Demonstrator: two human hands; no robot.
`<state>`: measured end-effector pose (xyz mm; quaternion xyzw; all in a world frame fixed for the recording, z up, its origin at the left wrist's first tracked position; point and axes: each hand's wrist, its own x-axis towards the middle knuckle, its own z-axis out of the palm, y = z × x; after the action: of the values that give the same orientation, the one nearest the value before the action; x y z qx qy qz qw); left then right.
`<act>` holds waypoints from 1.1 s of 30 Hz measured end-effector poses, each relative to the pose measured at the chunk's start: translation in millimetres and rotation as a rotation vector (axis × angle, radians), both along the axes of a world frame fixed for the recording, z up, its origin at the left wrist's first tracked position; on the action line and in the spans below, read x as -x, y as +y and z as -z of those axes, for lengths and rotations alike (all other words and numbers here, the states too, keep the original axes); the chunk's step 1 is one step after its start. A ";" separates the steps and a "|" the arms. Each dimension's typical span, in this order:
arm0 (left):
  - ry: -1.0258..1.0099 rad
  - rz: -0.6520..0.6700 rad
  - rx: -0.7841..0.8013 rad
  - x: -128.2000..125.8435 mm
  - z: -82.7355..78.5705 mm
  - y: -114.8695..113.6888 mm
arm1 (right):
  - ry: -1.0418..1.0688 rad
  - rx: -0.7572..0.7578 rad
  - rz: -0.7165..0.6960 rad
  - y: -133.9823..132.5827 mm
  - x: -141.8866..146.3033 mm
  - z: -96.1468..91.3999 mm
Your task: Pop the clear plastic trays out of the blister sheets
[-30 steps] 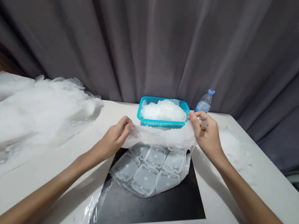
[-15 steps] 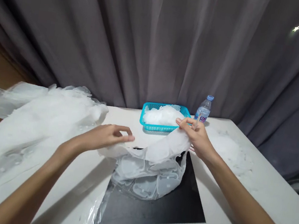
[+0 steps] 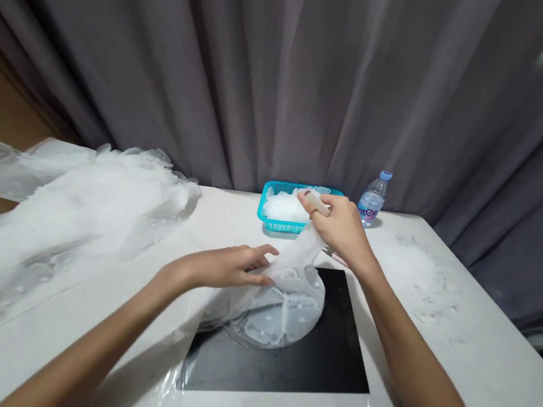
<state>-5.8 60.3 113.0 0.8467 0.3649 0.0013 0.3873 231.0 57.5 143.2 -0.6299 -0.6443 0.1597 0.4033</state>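
A translucent white plastic-like sheet (image 3: 280, 319) with moulded outlines hangs bunched over a black mat (image 3: 278, 373). Its gathered upper end rises to my right hand (image 3: 339, 226), whose fingers are closed on it. A pale, stubby piece (image 3: 316, 203) shows between those fingertips; I cannot tell whether it is part of the sheet. My left hand (image 3: 237, 266) is at the sheet's left side, fingers apart, thumb and fingertips by its edge. Whether they touch it is unclear. Below my right wrist lies a thin pinkish metal tool (image 3: 334, 257), partly hidden.
A large heap of similar white sheets (image 3: 78, 210) covers the table's left side. A turquoise basket (image 3: 268, 223) with white material stands at the back, beside a water bottle (image 3: 373, 199). Small translucent scraps (image 3: 417, 278) lie to the right. A grey curtain (image 3: 289, 78) hangs behind.
My right hand has moved left and turned, drawing the sheet's top into a narrow bunch. My left hand has moved right to the sheet, its fingers spreading. The view has shifted slightly.
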 end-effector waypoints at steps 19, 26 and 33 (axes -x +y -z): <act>-0.133 -0.037 -0.225 -11.9 -52.8 44.6 | -0.228 0.328 0.116 20.1 -64.2 7.6; -0.209 -0.090 -0.220 -22.6 -40.7 32.5 | -0.344 0.444 0.024 18.7 -77.4 10.5; -0.227 -0.074 -0.126 -30.0 -26.4 26.1 | -0.436 0.598 -0.200 19.0 -78.9 28.5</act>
<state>24.3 86.4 139.4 0.8497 0.3489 0.1345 0.3717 309.9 76.5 114.7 -0.6731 -0.6981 0.2414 0.0375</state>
